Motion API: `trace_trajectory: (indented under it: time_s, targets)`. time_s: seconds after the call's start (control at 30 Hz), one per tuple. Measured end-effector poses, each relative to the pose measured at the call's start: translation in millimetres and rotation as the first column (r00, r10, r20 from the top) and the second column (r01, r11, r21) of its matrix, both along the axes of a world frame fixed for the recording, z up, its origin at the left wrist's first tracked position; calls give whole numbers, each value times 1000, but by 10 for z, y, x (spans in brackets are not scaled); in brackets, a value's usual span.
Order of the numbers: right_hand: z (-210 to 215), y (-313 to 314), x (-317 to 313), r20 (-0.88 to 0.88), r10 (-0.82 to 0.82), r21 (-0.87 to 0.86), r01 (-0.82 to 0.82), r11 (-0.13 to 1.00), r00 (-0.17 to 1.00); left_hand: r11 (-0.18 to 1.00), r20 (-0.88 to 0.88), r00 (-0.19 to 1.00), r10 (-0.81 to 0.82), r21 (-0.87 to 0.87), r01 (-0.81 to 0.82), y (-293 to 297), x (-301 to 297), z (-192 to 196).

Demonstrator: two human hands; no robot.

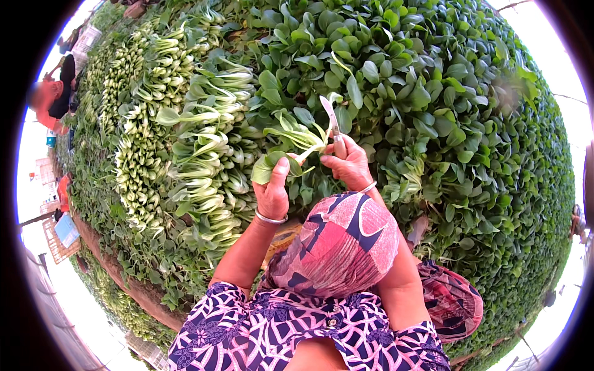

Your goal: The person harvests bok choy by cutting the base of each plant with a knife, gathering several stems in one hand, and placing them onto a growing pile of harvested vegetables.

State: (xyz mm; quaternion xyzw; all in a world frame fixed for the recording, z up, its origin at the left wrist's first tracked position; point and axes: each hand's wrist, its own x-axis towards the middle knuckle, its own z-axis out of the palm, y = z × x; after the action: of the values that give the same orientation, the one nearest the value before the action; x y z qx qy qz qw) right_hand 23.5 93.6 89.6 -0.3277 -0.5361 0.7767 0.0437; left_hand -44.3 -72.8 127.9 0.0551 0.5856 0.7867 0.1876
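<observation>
My left hand [272, 193] is closed around the green leaves of a bok choy [304, 140], thumb up. The plant's pale stalks point toward my right hand [350, 164]. That hand grips a small knife [328, 114] by its handle, the blade upright and pointing away from me. The stalks lie close beside the knife; whether blade or fingers touch them I cannot tell. Just beyond both hands grow uncut bok choy plants [408, 93]. To the left of my left hand lies a row of bok choy [210, 148], pale stalks showing.
More rows of laid-down bok choy [139, 179] stretch to the left. A brown strip of soil [127, 278] runs along the lower left. At the far left are another person [52, 96], a crate [60, 238] and a light-blue object [66, 230]. A patterned cloth item [455, 303] is at lower right.
</observation>
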Motion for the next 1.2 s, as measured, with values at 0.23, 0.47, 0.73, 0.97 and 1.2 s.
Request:
trace_trajectory:
  time_s: [0.23,0.47,0.73,0.97,1.2]
  targets:
    - [46,-17,-16,-70,-5,15,6,1000,998,982,54,986,-161,106,154,9,10,-46]
    - [273,83,10,-59,-100,168,109,980,993,951,346,896,-278,229,207,86,-101,120]
    - [505,435,93,-50,-148,520,152,841,988,969,-8,987,-158,-195,153,-137,-523,76]
    - [690,238,51,30,102,356,-105,928,994,561,-531,325,-783,-828,-2,358,-410,406]
    - [682,302,222,0,188,165,-186,969,982,594,-417,424,-804,-515,619,537,-534,-6]
